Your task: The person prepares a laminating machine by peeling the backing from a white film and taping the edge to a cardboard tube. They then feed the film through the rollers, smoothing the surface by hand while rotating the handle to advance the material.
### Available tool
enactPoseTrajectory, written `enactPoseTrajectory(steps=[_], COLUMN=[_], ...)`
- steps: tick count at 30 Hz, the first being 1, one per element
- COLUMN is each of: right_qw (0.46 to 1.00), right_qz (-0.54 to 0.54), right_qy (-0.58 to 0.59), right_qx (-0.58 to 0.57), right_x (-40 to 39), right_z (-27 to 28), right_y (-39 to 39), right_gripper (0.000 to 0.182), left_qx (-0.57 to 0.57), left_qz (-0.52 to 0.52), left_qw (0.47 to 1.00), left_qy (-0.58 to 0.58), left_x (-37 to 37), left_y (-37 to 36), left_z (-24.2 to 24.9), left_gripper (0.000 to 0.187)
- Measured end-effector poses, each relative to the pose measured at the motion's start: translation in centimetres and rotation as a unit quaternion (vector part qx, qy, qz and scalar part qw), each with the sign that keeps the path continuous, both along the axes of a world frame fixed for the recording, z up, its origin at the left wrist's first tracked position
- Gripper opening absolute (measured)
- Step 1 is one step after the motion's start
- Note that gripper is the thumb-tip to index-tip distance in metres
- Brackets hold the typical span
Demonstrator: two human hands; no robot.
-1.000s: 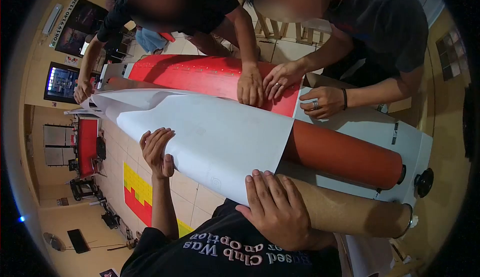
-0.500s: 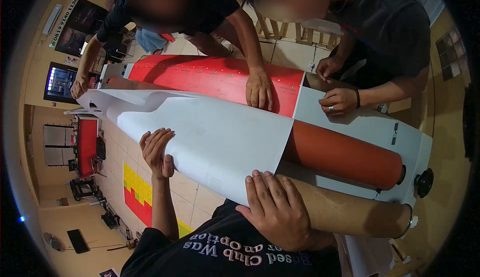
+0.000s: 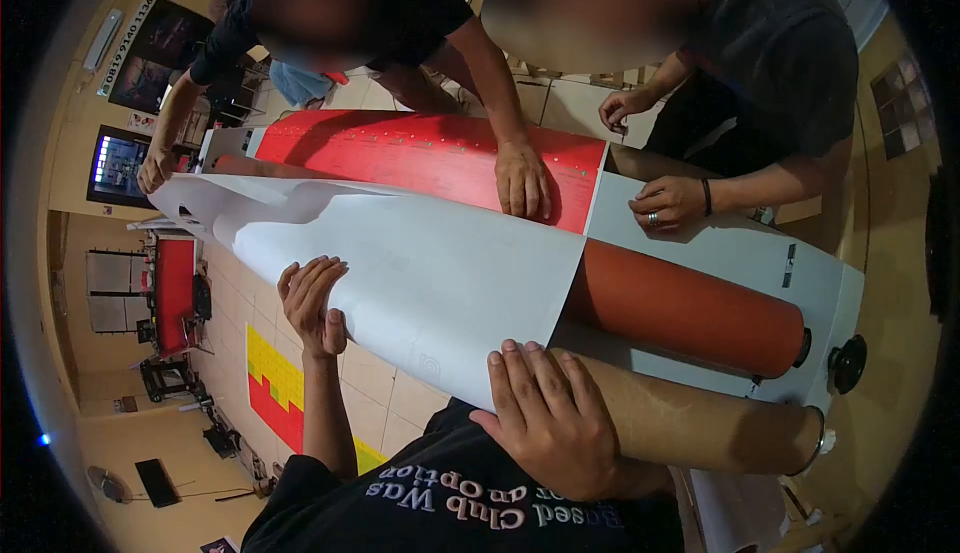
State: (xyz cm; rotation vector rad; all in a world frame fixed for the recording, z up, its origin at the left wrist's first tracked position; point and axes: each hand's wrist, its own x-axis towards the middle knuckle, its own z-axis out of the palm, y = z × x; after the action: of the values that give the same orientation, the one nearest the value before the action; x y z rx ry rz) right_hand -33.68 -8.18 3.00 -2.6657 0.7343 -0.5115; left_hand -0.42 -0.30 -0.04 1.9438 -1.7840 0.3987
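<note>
A large white sheet [image 3: 440, 263] lies lengthwise over the near side of a long machine with a red cover [image 3: 400, 158]. My left hand [image 3: 315, 303] rests against the sheet's near edge, fingers stretched and thumb apart. Across the sheet's corner and a brown tube [image 3: 700, 418] lies my right hand [image 3: 550, 413], fingers flat. Beyond that tube is an orange-brown roller [image 3: 690, 308]. One co-worker's hand [image 3: 523, 181] presses on the red cover, while their other hand [image 3: 157, 168] is at the sheet's far left end.
A second co-worker's ringed hand [image 3: 668, 203] rests on the grey panel [image 3: 735, 253] at the right; their other hand [image 3: 625, 111] is raised behind it. A black knob [image 3: 847, 365] sits at the right end. Yellow and red mats [image 3: 275, 383] lie on the tiled floor.
The second co-worker's raised hand has moved left and up, away from the machine, and their ringed hand has shifted slightly left. My hands have hardly moved.
</note>
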Motion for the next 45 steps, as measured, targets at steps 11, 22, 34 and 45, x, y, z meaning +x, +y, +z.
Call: enactPoseTrajectory(steps=[11, 22, 34, 45], right_qw=[1.000, 0.999, 0.998, 0.999], right_qz=[0.018, -0.017, -0.039, -0.018], right_qy=[0.015, -0.029, -0.051, -0.044], right_qx=[-0.004, 0.007, -0.016, -0.013], right_x=[-0.2, -0.4, -0.1, 0.0], right_z=[-0.2, -0.3, -0.4, -0.1], right_y=[0.0, 0.9, 0.7, 0.5], right_gripper=[0.059, 0.060, 0.055, 0.055], left_qx=[0.001, 0.136, 0.120, 0.126], left_qz=[-0.006, 0.007, 0.014, 0.018], left_qw=[1.000, 0.990, 0.991, 0.991], left_qy=[-0.008, 0.038, 0.051, 0.047], left_x=[0.3, -0.1, 0.3, 0.5], left_y=[0.2, 0.2, 0.7, 1.1], left_z=[-0.2, 2.9, 3.5, 2.9], left_gripper=[0.059, 0.059, 0.059, 0.055])
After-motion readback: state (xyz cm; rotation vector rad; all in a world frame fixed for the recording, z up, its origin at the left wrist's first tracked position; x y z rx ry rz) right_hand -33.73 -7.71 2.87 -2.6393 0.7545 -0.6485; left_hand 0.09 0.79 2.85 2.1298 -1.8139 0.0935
